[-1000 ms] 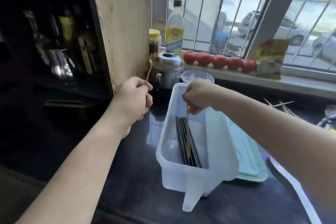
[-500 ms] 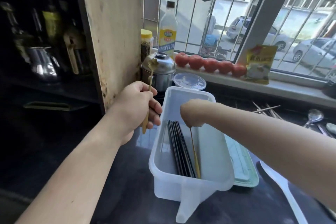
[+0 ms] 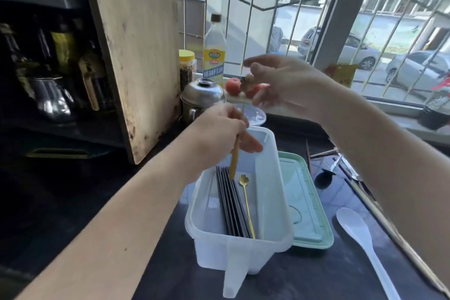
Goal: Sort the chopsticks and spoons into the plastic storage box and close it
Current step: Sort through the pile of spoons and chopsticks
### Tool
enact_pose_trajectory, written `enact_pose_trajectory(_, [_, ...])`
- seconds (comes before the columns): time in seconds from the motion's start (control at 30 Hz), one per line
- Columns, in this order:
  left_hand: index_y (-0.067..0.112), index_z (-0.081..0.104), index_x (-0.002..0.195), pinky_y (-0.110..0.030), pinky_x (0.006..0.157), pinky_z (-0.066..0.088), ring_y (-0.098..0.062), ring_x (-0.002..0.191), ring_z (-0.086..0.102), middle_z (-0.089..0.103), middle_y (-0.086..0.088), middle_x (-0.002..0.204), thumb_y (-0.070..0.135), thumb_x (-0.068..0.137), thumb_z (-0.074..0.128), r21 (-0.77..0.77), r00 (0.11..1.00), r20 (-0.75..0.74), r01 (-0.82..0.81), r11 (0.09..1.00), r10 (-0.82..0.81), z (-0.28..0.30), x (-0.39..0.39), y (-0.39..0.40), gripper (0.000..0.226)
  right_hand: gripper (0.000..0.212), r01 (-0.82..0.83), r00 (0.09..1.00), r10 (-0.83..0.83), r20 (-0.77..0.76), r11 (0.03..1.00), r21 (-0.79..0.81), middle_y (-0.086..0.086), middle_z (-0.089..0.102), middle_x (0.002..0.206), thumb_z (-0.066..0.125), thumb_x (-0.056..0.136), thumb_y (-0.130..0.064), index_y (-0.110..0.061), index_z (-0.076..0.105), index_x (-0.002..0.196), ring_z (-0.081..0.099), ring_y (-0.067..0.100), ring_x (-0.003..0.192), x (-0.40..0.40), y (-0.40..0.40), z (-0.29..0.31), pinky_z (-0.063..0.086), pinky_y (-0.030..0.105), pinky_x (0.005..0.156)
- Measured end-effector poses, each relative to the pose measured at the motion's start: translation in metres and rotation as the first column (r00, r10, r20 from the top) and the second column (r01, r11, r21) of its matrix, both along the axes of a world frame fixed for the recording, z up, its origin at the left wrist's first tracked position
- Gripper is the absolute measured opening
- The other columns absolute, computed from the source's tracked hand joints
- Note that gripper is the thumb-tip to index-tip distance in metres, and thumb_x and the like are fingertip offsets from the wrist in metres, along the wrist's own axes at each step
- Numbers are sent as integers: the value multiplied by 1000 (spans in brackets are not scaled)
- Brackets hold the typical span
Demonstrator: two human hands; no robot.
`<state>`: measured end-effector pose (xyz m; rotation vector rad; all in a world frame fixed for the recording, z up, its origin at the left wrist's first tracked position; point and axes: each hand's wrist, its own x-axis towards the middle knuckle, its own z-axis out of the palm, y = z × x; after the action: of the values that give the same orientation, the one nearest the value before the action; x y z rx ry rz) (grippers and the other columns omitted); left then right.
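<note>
A translucent white plastic storage box (image 3: 280, 178) stands open on the dark counter. Inside lie several black chopsticks (image 3: 230, 204) and, to their right, a thin gold spoon (image 3: 246, 202). My left hand (image 3: 221, 129) grips a second gold spoon (image 3: 234, 161) upright over the box's far end, handle tip pointing down into it. My right hand (image 3: 282, 83) hovers above with fingers spread, fingertips at that spoon's head. The green lid (image 3: 306, 204) lies flat, right of the box. A white plastic spoon (image 3: 358, 234) and loose chopsticks (image 3: 322, 153) lie on the counter at the right.
A wooden cutting board (image 3: 136, 56) leans upright at the left. Behind the box are a steel pot (image 3: 202, 95), a clear round lid (image 3: 257, 115), a bottle (image 3: 214, 56), a jar (image 3: 187, 68) and tomatoes (image 3: 232, 85) on the sill. More utensils (image 3: 336, 165) lie at the right.
My right hand let go of the thin gold spoon in the box and rose to the head of the other spoon. My left hand moved right, over the box.
</note>
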<state>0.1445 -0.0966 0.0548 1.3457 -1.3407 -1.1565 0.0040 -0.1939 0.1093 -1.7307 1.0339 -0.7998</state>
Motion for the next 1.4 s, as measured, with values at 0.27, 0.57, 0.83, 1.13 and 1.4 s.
enact_pose_trajectory(0.27, [22,59,113,-41,87,49,-27,103,59,62,1,107,37,105,41,-199,682,701,-93,975,209,-25,-2,1,25,20,-175,708,-275,-651,824,-539,7,75,80,64,87,1,-14,73,78,70,23,73,0,-33,-33,59,40,75])
enact_pose_trajectory(0.57, [25,47,138,-39,110,26,-23,140,25,35,5,149,16,102,38,-163,598,778,-106,981,194,-72,13,3,38,34,-776,256,-231,-939,530,-342,-7,40,69,60,81,-1,-27,48,63,57,29,73,21,-32,-72,55,43,67])
enact_pose_trajectory(0.83, [26,41,146,-39,114,22,-23,143,21,30,4,154,13,99,38,-168,608,762,-146,975,223,-79,12,1,48,26,-745,40,-202,-979,646,-163,-2,65,82,58,83,0,-24,62,74,59,22,69,27,-32,-83,50,29,63])
enact_pose_trajectory(1.13, [27,41,146,-39,113,22,-21,145,20,33,5,154,27,105,40,-153,625,745,-180,972,233,-80,12,2,42,36,-755,-135,-225,-965,655,-47,1,44,69,63,85,4,-15,41,63,50,22,60,39,-25,-104,55,37,69])
enact_pose_trajectory(1.4, [27,41,147,-39,115,22,-21,146,20,33,3,155,30,105,40,-138,622,750,-183,974,223,-79,11,2,42,39,-707,-159,-176,-971,707,-12,0,44,70,64,91,-4,-17,40,64,41,17,56,36,-25,-117,47,36,66])
